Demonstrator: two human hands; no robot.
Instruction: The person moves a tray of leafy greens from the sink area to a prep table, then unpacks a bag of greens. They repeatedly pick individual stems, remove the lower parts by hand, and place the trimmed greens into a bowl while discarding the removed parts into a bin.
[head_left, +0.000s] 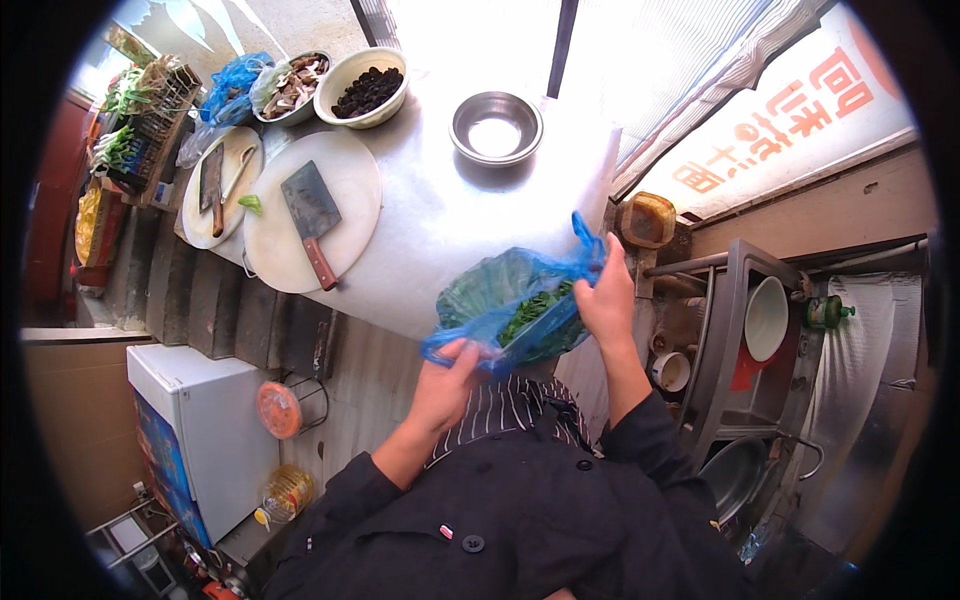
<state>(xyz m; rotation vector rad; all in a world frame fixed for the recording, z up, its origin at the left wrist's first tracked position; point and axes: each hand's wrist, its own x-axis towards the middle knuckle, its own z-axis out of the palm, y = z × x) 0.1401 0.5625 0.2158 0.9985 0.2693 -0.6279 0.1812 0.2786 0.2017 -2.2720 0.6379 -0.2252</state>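
Between my two hands, at the table's near edge, is a blue plastic bag [478, 290] with its mouth spread. Green leafy vegetables [535, 312] show inside it. My left hand [455, 378] is closed on the bag's near left rim. My right hand [606, 292] grips the bag's gathered right side, a twisted blue end sticking up above the fingers. Left of the bag, a cleaver [311, 203] with a reddish wooden handle lies on a round white cutting board [345, 175]. A steel bowl [496, 130] stands farther back on the metal table [420, 220].
A cream bowl of dark pieces [398, 108] and a bowl of sliced mushrooms [298, 85] stand back left. Beside them, a smaller board [240, 180] bears another knife [211, 180]. A sink [740, 340] is at right; a white freezer [205, 400] stands lower left.
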